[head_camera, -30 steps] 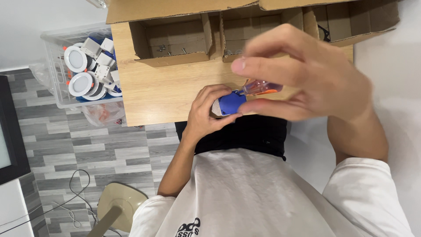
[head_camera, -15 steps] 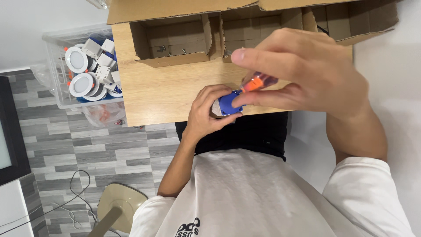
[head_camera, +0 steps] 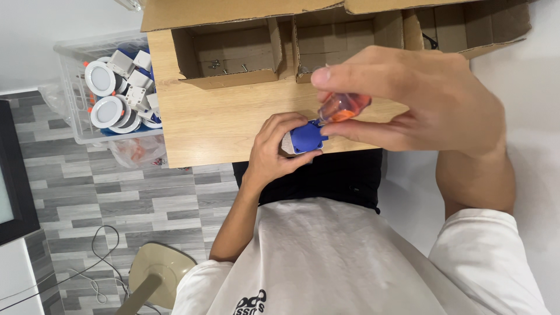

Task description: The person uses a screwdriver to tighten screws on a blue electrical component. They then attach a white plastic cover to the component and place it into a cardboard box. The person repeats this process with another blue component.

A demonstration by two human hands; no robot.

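Open brown cardboard boxes along far desk edge. My left hand clenched around small blue block at near edge; right hand fingers pinching orange tool handle above it.

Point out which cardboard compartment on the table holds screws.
The left cardboard compartment, beside the clear bin: small metal screws lie inside; none show in the others.

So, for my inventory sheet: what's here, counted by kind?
Open cardboard boxes: 3
Round white lights in plain view: 2
Clear bin: 1
Blue part, left hand: 1
Orange-handled tool, right hand: 1
Total: 8
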